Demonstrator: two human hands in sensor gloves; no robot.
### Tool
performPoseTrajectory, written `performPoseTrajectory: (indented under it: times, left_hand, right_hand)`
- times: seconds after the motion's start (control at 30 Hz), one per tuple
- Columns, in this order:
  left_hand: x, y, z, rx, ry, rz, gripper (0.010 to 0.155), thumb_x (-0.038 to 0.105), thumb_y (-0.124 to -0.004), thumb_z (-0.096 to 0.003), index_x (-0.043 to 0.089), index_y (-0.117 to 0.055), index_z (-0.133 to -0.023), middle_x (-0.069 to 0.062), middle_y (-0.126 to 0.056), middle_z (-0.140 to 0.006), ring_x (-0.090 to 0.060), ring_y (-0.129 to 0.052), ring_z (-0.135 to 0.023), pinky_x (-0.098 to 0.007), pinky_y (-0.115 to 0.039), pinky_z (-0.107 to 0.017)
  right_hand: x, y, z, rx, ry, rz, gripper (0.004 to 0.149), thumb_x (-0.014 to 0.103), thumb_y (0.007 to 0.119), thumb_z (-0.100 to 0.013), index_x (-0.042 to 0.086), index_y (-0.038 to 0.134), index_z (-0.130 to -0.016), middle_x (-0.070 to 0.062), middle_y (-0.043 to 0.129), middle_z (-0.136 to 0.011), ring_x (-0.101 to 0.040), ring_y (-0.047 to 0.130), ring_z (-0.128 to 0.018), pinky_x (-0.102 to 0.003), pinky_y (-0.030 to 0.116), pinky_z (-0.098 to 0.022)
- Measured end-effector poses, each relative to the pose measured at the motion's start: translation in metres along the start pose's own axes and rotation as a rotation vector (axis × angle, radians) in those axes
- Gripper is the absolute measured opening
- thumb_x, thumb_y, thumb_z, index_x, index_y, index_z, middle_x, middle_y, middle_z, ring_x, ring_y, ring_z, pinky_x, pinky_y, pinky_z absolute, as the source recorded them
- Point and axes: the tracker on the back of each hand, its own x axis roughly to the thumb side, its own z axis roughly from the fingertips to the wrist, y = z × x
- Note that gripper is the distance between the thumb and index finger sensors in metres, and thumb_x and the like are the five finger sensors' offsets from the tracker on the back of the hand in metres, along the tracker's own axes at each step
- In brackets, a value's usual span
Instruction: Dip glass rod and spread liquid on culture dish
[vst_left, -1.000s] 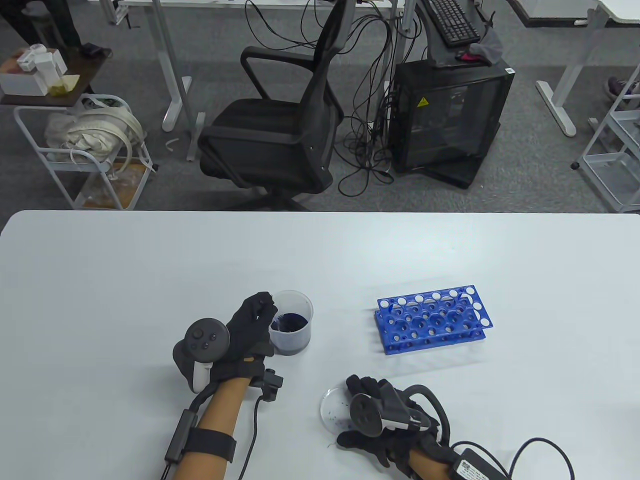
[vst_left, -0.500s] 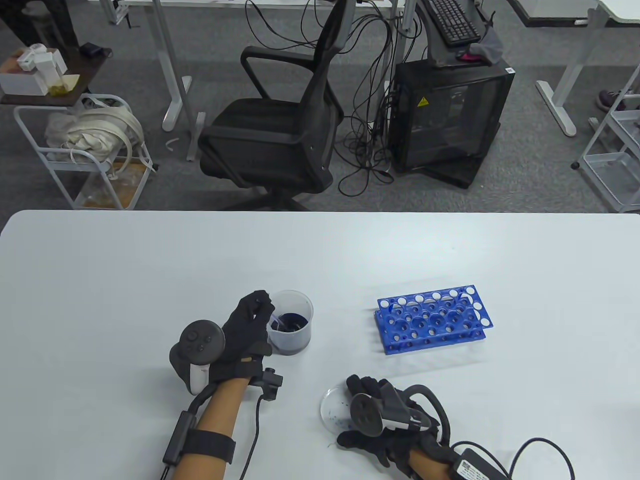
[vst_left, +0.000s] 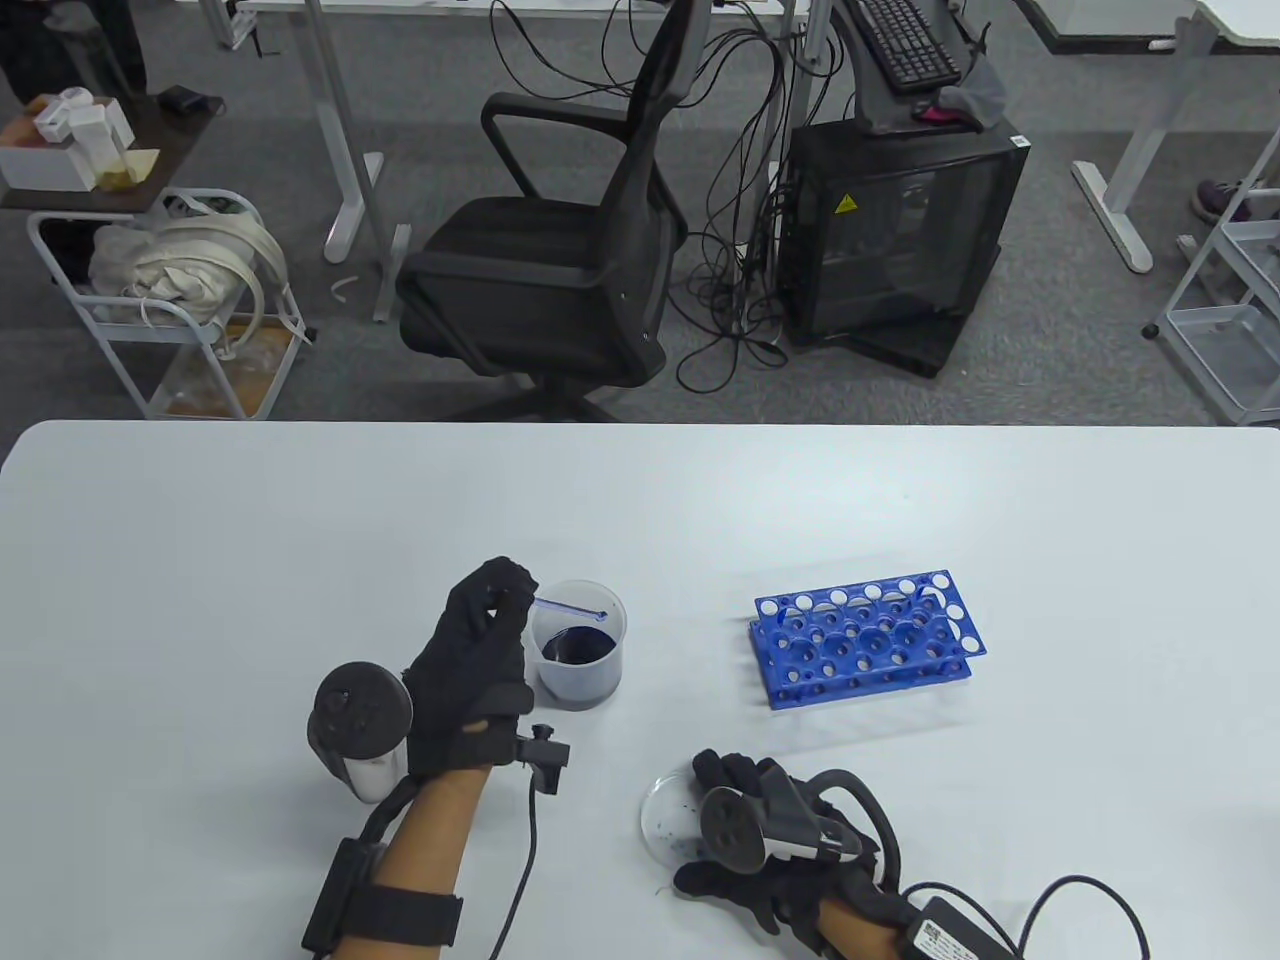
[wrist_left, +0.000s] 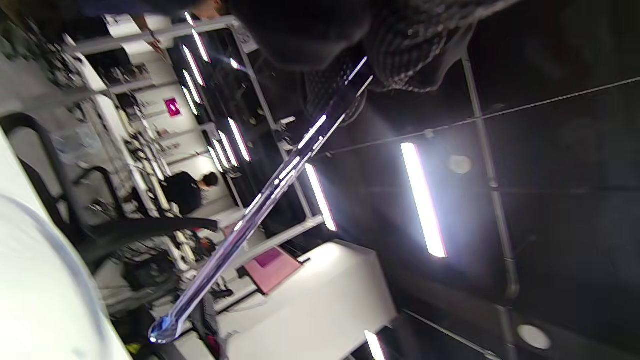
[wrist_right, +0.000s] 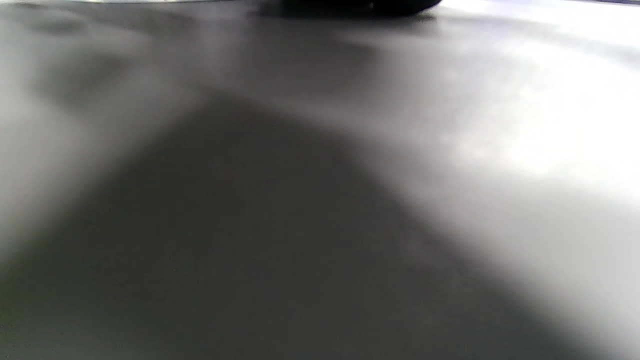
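Glass rod (vst_left: 570, 608) pinched at its near end by left hand (vst_left: 470, 670) fingers, wet tip over beaker (vst_left: 580, 645). Thin, stiff, slippery, breakable: best gripped lightly. Right hand (vst_left: 760, 840) on culture dish (vst_left: 662, 815), grip unclear.

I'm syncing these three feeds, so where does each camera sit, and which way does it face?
Table view: high, looking down at the table; both gloved hands show, left hand, right hand.
Left wrist view: tilted up toward ceiling lights; fingertips pinch the glass rod.
Right wrist view: low, blurred tabletop.
Shared: the rod, over the beaker.
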Motion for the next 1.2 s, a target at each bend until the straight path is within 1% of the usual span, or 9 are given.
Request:
performPoseTrajectory:
  times: [0.1, 0.17, 0.23, 0.4, 0.53, 0.6, 0.77, 1.03, 1.2]
  left_hand:
    - [0.011, -0.016, 0.027, -0.117, -0.015, 0.022, 0.045, 0.042, -0.077, -0.0583, 0.031, -0.068, -0.101, 0.003, -0.085, -0.097, -0.008, -0.086, -0.036, -0.031, -0.081, -0.018]
    - [0.006, -0.029, 0.052, -0.213, -0.012, -0.008, 0.045, 0.042, -0.077, -0.0583, 0.032, -0.068, -0.101, 0.003, -0.085, -0.097, -0.008, -0.086, -0.036, -0.031, -0.081, -0.018]
    - [-0.003, -0.041, 0.066, -0.285, 0.006, -0.041, 0.044, 0.042, -0.077, -0.0582, 0.031, -0.069, -0.100, 0.002, -0.085, -0.097, -0.008, -0.086, -0.035, -0.031, -0.081, -0.017]
    - [-0.014, -0.070, 0.080, -0.407, 0.040, -0.078, 0.045, 0.042, -0.077, -0.0578, 0.031, -0.069, -0.100, 0.003, -0.085, -0.096, -0.008, -0.086, -0.035, -0.031, -0.081, -0.017]
    - [-0.020, -0.086, 0.087, -0.476, 0.070, -0.068, 0.044, 0.042, -0.077, -0.0580, 0.031, -0.068, -0.100, 0.003, -0.085, -0.097, -0.009, -0.086, -0.036, -0.032, -0.080, -0.018]
    - [-0.020, -0.090, 0.088, -0.497, 0.057, -0.082, 0.045, 0.042, -0.077, -0.0584, 0.032, -0.068, -0.101, 0.003, -0.084, -0.098, -0.009, -0.086, -0.037, -0.032, -0.080, -0.019]
    - [-0.019, -0.089, 0.083, -0.479, 0.024, -0.135, 0.045, 0.041, -0.076, -0.0587, 0.032, -0.067, -0.101, 0.003, -0.083, -0.099, -0.009, -0.086, -0.038, -0.032, -0.080, -0.020]
    - [-0.012, -0.069, 0.073, -0.457, -0.081, -0.289, 0.044, 0.041, -0.078, -0.0565, 0.030, -0.071, -0.099, 0.002, -0.087, -0.093, -0.008, -0.087, -0.034, -0.031, -0.081, -0.016]
    - [-0.009, -0.069, 0.073, -0.500, -0.071, -0.249, 0.045, 0.041, -0.080, -0.0544, 0.028, -0.075, -0.097, 0.000, -0.091, -0.089, -0.008, -0.087, -0.031, -0.031, -0.081, -0.013]
  right_hand:
    - [0.000, 0.000, 0.000, 0.000, -0.002, -0.005, 0.105, 0.080, 0.054, -0.039, 0.016, 0.003, -0.104, -0.009, 0.019, -0.109, -0.022, 0.055, -0.076, -0.035, 0.066, -0.051]
    - [0.000, 0.000, 0.000, 0.001, -0.004, -0.007, 0.105, 0.080, 0.055, -0.039, 0.016, 0.003, -0.104, -0.009, 0.019, -0.109, -0.022, 0.055, -0.076, -0.035, 0.066, -0.051]
    - [-0.001, 0.000, 0.000, 0.001, -0.005, -0.007, 0.105, 0.080, 0.055, -0.039, 0.016, 0.003, -0.104, -0.009, 0.019, -0.109, -0.022, 0.055, -0.076, -0.035, 0.066, -0.051]
    - [-0.001, 0.000, 0.000, 0.000, 0.000, -0.002, 0.105, 0.080, 0.054, -0.039, 0.015, 0.003, -0.104, -0.009, 0.019, -0.109, -0.021, 0.055, -0.076, -0.035, 0.066, -0.051]
    - [-0.001, 0.000, 0.000, 0.000, 0.001, -0.001, 0.105, 0.080, 0.054, -0.039, 0.015, 0.003, -0.104, -0.009, 0.019, -0.109, -0.021, 0.055, -0.076, -0.035, 0.066, -0.051]
    - [-0.001, 0.000, 0.000, 0.000, 0.000, 0.000, 0.105, 0.080, 0.054, -0.039, 0.015, 0.003, -0.104, -0.009, 0.019, -0.109, -0.021, 0.055, -0.076, -0.035, 0.066, -0.051]
    - [-0.001, 0.001, 0.000, 0.000, 0.000, -0.002, 0.105, 0.080, 0.054, -0.039, 0.016, 0.003, -0.104, -0.009, 0.019, -0.109, -0.021, 0.055, -0.076, -0.035, 0.066, -0.051]
    - [-0.001, 0.000, 0.000, 0.000, 0.000, -0.002, 0.105, 0.080, 0.054, -0.039, 0.015, 0.003, -0.104, -0.009, 0.019, -0.109, -0.021, 0.055, -0.076, -0.035, 0.066, -0.051]
    - [-0.001, 0.000, 0.000, 0.000, 0.000, -0.002, 0.105, 0.080, 0.054, -0.039, 0.016, 0.003, -0.104, -0.009, 0.019, -0.109, -0.021, 0.055, -0.076, -0.035, 0.066, -0.051]
